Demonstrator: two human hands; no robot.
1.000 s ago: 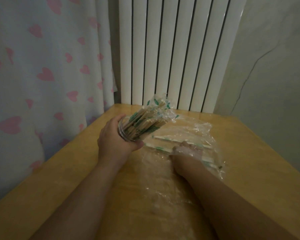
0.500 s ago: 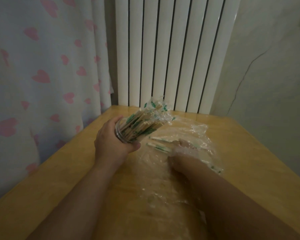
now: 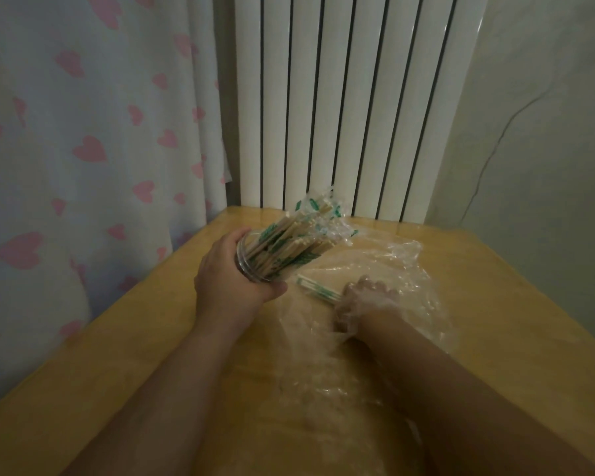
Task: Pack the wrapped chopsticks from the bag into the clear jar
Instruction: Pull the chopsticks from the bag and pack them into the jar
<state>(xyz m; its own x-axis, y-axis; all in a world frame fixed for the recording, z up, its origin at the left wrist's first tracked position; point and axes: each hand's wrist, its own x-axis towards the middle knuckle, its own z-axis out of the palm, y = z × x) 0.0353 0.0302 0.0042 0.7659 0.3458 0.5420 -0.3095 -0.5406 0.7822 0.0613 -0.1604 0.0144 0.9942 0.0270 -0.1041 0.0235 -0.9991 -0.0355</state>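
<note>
My left hand (image 3: 229,280) grips the clear jar (image 3: 251,266), tilted with its mouth toward the far right. Several wrapped chopsticks (image 3: 292,238) with green print stick out of the jar. My right hand (image 3: 364,300) is inside the clear plastic bag (image 3: 402,269) that lies on the table, seen through the film. Its fingers are curled round a wrapped pair of chopsticks (image 3: 315,288), whose free end points left toward the jar.
The wooden table (image 3: 117,355) stands in a corner. A white radiator (image 3: 340,104) rises behind its far edge, a heart-print curtain (image 3: 83,149) hangs on the left and a wall is on the right.
My right hand has closed on a wrapped pair inside the bag and drawn it a little nearer. The other loose pairs seen earlier in the bag are gone from sight. The jar has stayed put.
</note>
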